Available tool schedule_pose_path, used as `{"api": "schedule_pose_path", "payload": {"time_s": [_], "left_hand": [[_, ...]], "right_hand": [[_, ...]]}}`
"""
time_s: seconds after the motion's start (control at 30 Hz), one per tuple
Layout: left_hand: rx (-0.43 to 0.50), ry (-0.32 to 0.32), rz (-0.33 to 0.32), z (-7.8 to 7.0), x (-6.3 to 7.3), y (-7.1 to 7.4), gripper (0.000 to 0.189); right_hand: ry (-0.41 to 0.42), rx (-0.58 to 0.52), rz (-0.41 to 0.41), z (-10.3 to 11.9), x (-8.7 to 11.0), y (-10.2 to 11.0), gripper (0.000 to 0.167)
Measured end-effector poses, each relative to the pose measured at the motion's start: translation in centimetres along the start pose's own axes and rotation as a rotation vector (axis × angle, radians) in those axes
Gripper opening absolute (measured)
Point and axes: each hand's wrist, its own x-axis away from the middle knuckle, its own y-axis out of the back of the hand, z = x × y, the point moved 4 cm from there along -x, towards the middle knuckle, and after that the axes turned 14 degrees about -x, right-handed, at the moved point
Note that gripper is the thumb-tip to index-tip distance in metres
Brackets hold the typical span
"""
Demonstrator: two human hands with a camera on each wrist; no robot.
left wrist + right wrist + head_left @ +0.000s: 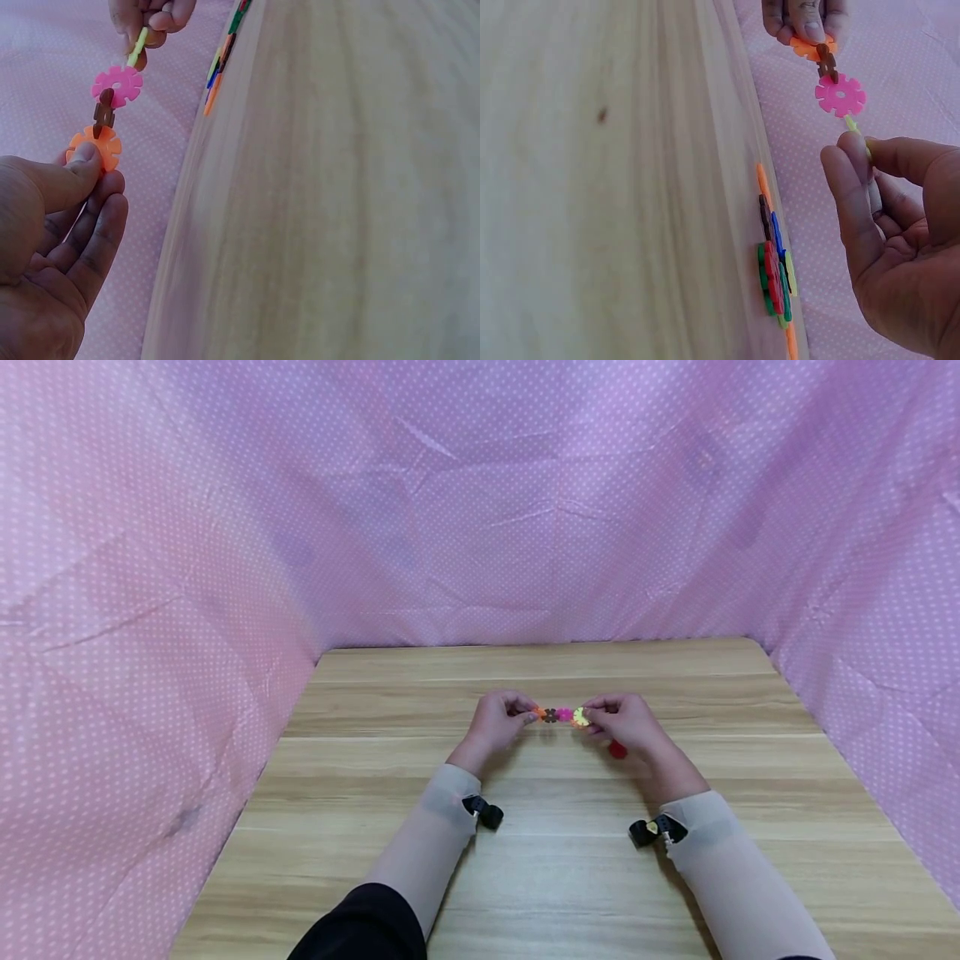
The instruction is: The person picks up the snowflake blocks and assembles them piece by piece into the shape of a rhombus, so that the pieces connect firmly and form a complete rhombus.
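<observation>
Both hands hold up a short chain of notched plastic snowflake discs over the table. The chain runs from an orange disc (109, 147) through a brown disc (104, 115) and a pink disc (117, 85) to a yellow disc (851, 125), each slotted into its neighbour at an angle. My left hand (495, 724) pinches the orange disc between thumb and fingers. At the other end, my right hand (628, 725) pinches the yellow disc, its fingertips covering much of it.
Loose discs in several colours lie clustered on the wooden table (555, 877), among them a red disc (774, 277) and a blue disc (777, 234). From the head, the right hand hides most of them. A pink dotted cloth (480, 527) hangs around the table.
</observation>
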Motion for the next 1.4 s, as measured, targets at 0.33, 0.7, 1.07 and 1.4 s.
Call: {"api": "schedule_pose_path", "payload": {"time_s": [0.33,0.7,1.07,1.4], "left_hand": [[-0.017,-0.029,-0.011,-0.1,-0.1,-0.2,0.006],[-0.010,-0.043,-0.014,-0.5,0.0,-0.5,0.011],[-0.012,-0.055,-0.043,-0.8,0.0,-0.8,0.015],[-0.012,-0.053,-0.063,-0.8,0.0,-0.8,0.020]], "right_hand": [[-0.030,-0.045,0.034,-0.2,0.1,0.0,0.030],[-0.018,-0.206,0.056,-0.5,-0.2,-0.4,0.025],[-0.043,-0.238,0.026,-0.2,-0.1,-0.8,0.022],[-0.040,-0.287,-0.003,-0.2,0.0,-1.1,0.017]]}}
